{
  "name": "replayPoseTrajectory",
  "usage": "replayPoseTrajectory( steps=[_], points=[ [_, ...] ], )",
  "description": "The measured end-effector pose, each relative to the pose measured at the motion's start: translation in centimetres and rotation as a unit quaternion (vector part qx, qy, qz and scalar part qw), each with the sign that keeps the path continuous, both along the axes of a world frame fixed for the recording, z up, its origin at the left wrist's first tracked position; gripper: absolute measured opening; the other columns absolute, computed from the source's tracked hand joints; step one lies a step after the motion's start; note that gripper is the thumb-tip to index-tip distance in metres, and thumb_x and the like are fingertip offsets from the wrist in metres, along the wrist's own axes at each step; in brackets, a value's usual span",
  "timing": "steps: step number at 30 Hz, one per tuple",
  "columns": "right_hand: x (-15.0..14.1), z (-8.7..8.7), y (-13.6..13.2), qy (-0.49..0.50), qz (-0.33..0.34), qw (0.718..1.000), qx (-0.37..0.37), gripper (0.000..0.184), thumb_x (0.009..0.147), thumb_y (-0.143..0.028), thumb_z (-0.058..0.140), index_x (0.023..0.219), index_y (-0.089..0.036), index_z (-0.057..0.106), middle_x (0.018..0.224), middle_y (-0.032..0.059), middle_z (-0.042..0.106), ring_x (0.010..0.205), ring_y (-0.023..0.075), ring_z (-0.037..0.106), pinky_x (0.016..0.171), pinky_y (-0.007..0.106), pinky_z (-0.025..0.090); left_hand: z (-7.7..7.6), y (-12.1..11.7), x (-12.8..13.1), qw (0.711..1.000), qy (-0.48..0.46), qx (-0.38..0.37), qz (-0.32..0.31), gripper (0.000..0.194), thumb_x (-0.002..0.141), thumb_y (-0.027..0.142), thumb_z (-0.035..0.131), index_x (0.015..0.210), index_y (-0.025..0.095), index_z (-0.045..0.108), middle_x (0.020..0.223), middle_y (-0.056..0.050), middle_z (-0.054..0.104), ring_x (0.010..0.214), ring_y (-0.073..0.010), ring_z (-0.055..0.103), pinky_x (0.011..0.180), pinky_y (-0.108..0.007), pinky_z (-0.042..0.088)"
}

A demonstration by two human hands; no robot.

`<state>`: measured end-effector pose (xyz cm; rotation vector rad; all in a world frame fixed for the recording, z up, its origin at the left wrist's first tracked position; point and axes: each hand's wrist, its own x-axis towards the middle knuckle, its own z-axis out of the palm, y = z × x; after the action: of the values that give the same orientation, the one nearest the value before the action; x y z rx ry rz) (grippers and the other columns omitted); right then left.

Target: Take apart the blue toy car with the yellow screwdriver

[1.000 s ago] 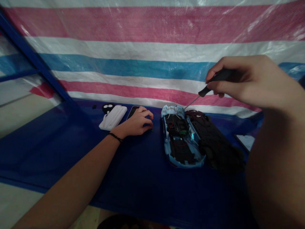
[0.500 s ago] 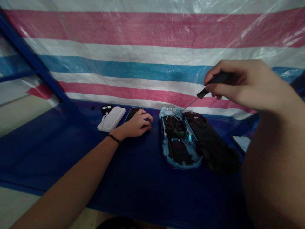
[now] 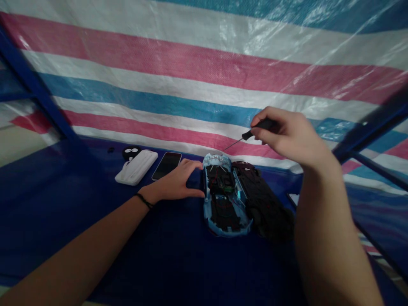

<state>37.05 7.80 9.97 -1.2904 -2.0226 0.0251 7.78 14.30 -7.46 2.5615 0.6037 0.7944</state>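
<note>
Left to right, all on the blue-covered counter, striped tarp behind, blue metal frame at far left.

Small black item near the back edge. Next to it, a black round figurine with white eyes, just behind a white case, which lies at an angle. Smartphone just right of that, screen up and dark.

Left hand is open, palm down, fingers spread, in front of the smartphone, black wristband on the wrist. Fingertips sit at the left edge of the blue car shell; can't tell if they touch.

The shell is a toy car body lying open, wiring and circuit board exposed. Dark chassis lies right alongside it, touching along the long edge.

Right hand is closed in a pinch on a black-handled screwdriver, held up above the car. Thin shaft angles down-left, tip just above the shell's front end, not touching.

Pale flat device far right, mostly hidden by the right forearm.
</note>
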Motion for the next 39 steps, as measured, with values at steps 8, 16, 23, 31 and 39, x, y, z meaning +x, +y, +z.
replayPoseTrajectory(
  steps=[8,16,23,31,39],
  points=[
    [-0.5,-1.3,2.1,-0.088,-0.024,0.996,0.001,0.006,0.085,-0.023,0.065,0.087,-0.021,0.070,0.086,0.0057,0.075,0.074,0.0206,0.065,0.069,0.034,0.043,-1.3,-1.1,1.7,0.998,-0.019,-0.052,-0.003,0.080,0.068,0.068,0.094,0.115,0.021,0.050,0.144,-0.023,0.055,0.144,-0.0420,0.045,0.117,-0.062,0.045],
    [-0.1,-2.1,3.3,-0.165,-0.050,0.985,-0.003,0.007,0.086,-0.021,0.063,0.085,-0.020,0.070,0.082,0.0052,0.073,0.070,0.0190,0.059,0.070,0.032,0.039,-0.9,-1.7,2.1,1.000,-0.004,0.006,-0.011,0.061,0.078,0.058,0.089,0.106,0.020,0.049,0.140,-0.023,0.056,0.143,-0.0430,0.044,0.114,-0.062,0.045],
    [0.1,-2.7,4.0,-0.188,-0.049,0.981,-0.019,0.010,0.086,-0.019,0.060,0.087,-0.018,0.069,0.084,0.0073,0.072,0.074,0.0203,0.061,0.073,0.033,0.040,-1.1,-1.8,2.1,0.999,0.013,0.034,-0.017,0.055,0.082,0.055,0.086,0.105,0.019,0.050,0.140,-0.023,0.054,0.146,-0.0451,0.039,0.118,-0.065,0.039],
    [0.2,-3.1,4.3,-0.191,-0.050,0.980,-0.010,0.011,0.086,-0.019,0.059,0.089,-0.018,0.070,0.085,0.0074,0.072,0.075,0.0199,0.060,0.073,0.032,0.039,-1.0,-1.7,2.2,0.999,0.012,0.040,-0.022,0.053,0.082,0.055,0.084,0.104,0.021,0.050,0.135,-0.019,0.056,0.148,-0.0433,0.039,0.120,-0.063,0.038],
    [0.4,-3.2,4.6,-0.194,-0.056,0.979,-0.021,0.012,0.084,-0.019,0.059,0.089,-0.018,0.070,0.083,0.0073,0.071,0.075,0.0210,0.062,0.074,0.033,0.041,-1.1,-1.6,2.2,0.999,0.002,0.036,-0.027,0.053,0.082,0.054,0.085,0.106,0.021,0.051,0.135,-0.019,0.057,0.148,-0.0435,0.039,0.119,-0.063,0.038]
  ],
)
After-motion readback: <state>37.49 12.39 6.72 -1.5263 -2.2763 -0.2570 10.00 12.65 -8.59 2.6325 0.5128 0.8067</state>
